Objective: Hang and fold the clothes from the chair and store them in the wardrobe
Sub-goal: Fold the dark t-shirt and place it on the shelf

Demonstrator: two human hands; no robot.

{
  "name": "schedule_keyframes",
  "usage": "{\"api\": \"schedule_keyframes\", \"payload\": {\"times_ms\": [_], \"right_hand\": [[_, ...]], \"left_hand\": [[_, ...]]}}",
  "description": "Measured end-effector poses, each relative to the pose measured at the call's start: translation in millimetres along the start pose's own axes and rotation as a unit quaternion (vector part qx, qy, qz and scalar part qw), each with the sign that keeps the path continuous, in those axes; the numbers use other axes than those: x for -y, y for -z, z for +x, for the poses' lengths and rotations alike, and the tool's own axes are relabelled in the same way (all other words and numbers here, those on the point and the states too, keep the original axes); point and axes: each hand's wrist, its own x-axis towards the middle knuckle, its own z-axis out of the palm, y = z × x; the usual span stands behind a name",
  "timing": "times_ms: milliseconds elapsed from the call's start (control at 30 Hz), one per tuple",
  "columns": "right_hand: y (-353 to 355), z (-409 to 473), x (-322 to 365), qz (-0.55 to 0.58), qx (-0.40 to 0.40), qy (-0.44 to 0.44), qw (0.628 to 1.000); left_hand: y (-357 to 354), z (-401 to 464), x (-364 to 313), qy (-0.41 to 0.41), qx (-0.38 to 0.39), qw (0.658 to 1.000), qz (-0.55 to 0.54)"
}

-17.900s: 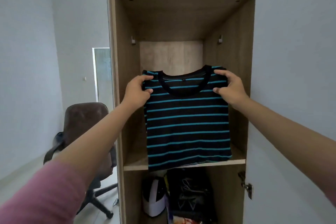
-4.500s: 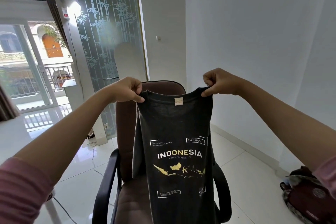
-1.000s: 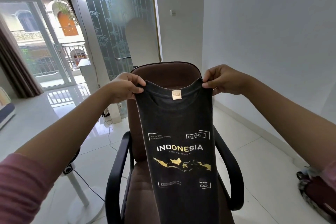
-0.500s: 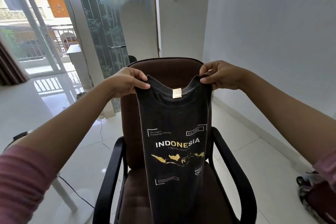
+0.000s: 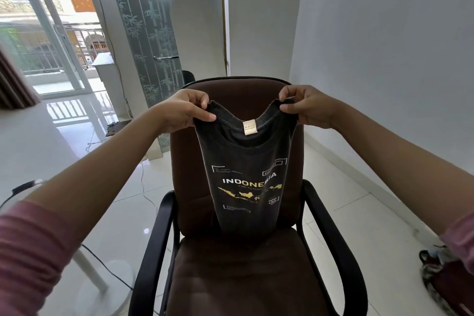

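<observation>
A dark T-shirt (image 5: 246, 177) is held up in front of the brown chair (image 5: 241, 259)'s backrest; its left shoulder is pinched by the left hand (image 5: 183, 111); its right shoulder is pinched by the right hand (image 5: 307, 106).

You've got a dark charcoal T-shirt (image 5: 246, 174) held up by its shoulders, one pinched in your left hand (image 5: 186, 111) and the other in your right hand (image 5: 306, 106). It's folded narrow lengthwise and hangs straight down, with the collar sagging into a U between your hands and a small beige neck tag showing in the middle. The print reads INDONESIA in white and yellow over a yellow map, slightly creased on the right side. The bottom end droops to just about the seat of the brown office chair (image 5: 238, 272) with black armrests, and the shirt hangs right in front of its backrest
</observation>
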Motion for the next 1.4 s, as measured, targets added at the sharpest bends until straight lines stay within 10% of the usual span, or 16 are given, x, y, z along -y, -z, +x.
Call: {"api": "schedule_keyframes", "payload": {"times_ms": [933, 1400], "right_hand": [[-208, -372, -236, -0.018, 0.157, -0.206, 0.966], [-169, -265, -329, -0.036, -0.028, -0.262, 0.964]], "left_hand": [[-302, -329, 195, 0.243, 0.198, 0.948, 0.046], [-245, -221, 284, 0.295, -0.052, 0.953, 0.041]]}}
